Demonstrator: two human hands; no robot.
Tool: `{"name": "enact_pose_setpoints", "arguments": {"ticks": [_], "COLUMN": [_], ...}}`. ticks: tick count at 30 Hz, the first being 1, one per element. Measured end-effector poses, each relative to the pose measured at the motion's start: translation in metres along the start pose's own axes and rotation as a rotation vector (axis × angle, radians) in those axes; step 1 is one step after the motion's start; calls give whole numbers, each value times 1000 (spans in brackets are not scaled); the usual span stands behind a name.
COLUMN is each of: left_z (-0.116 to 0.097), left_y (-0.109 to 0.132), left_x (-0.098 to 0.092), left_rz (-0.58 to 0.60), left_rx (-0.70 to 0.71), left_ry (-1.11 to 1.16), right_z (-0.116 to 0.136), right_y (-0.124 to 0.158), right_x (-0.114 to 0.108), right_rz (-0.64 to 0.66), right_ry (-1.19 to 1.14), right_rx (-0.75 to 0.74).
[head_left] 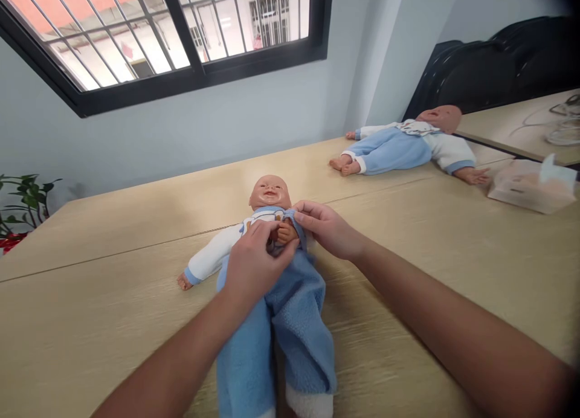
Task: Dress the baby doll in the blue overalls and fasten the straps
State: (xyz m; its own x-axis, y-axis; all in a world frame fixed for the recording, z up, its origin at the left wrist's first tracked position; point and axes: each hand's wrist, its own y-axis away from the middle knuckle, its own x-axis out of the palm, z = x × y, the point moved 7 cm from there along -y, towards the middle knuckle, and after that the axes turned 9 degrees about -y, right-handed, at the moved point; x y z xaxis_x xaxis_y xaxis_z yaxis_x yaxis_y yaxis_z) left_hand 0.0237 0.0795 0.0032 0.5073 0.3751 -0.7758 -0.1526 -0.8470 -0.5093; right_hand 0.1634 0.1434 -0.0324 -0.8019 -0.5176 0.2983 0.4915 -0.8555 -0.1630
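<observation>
A baby doll [270, 192] lies on its back on the wooden table, head away from me. It wears a white top with blue trim and blue fleece trousers [299, 315]. Its arm on the left, in a white sleeve [212, 255], stretches out to the side. The doll's other hand [286, 232] is bent over its chest, and the fingers of my left hand [256, 255] are closed round it. My right hand [326, 225] pinches the blue-trimmed cloth [293, 217] of the top beside that small hand. My left hand partly covers the doll's belly.
A second doll [394, 146] in similar clothes lies at the back right of the table [430, 255]. Near it stands a tissue box [530, 185]. Black chairs [489, 67] and a coiled cable [566, 122] are farther right. A plant [29, 200] is at the left, below a barred window.
</observation>
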Motion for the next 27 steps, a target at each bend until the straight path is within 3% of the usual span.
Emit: {"name": "enact_pose_setpoints", "arguments": {"ticks": [7,10,16,19,23,27], "left_z": [4,3,-23,-37,-45,-41], "left_y": [0,1,20,34,40,34], "left_x": [4,-2,-25,-25,-10,-15], "left_rz": [36,-4,-193,-265,-58,41], "left_rx": [-27,19,360,569,733,715], "left_ry": [55,52,-84,-122,110,342], "right_z": [19,25,12,-1,-12,-21], "right_y": [7,10,9,6,5,4], "right_x": [-10,-20,-44,-49,-52,-57], "right_rz": [-18,-17,-55,-66,-70,-80], "right_ry": [282,413,318,220,85,-48], "right_rx": [-7,-4,8,35,53,101]}}
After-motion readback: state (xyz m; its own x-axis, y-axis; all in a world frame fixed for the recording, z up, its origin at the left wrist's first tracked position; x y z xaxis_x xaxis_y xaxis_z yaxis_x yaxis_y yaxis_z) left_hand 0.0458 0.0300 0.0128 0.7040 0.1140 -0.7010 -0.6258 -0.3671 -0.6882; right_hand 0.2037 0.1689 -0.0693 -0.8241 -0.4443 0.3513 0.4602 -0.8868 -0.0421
